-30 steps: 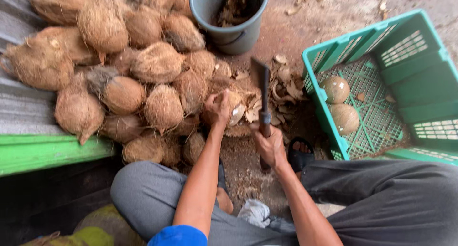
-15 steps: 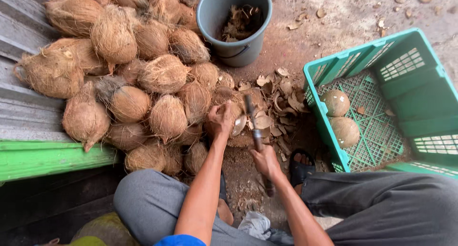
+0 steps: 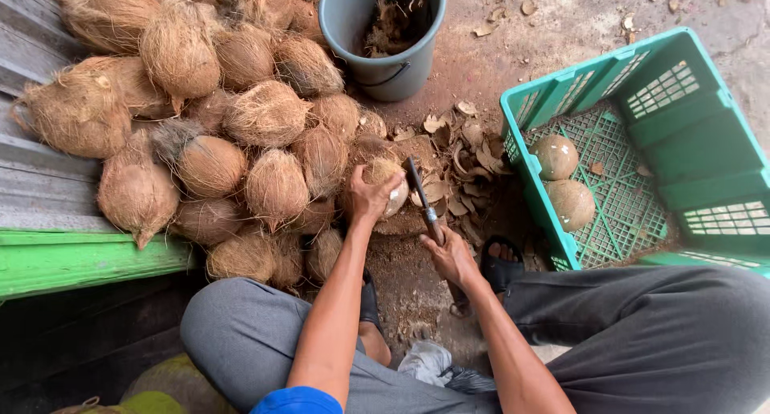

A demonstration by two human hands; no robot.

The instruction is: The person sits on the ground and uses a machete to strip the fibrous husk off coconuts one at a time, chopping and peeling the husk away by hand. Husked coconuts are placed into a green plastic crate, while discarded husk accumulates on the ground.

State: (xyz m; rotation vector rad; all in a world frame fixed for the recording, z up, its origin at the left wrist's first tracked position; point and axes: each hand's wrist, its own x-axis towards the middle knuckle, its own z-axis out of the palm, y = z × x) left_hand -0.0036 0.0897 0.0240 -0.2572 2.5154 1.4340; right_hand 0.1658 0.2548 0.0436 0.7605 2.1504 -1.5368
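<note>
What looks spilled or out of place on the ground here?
Broken husk chips lie scattered on the dirt between the grey bucket and the green crate, around the coconut held by the left hand. The right hand grips a knife.

Knife handle hidden inside right hand (image 3: pixel 451 257), coconut (image 3: pixel 387 183) half covered by left hand (image 3: pixel 367 199), crate (image 3: pixel 690 141) and pile (image 3: pixel 200 101) cut off by edges.

One head cam, looking steeply down, close over lap & ground.
</note>
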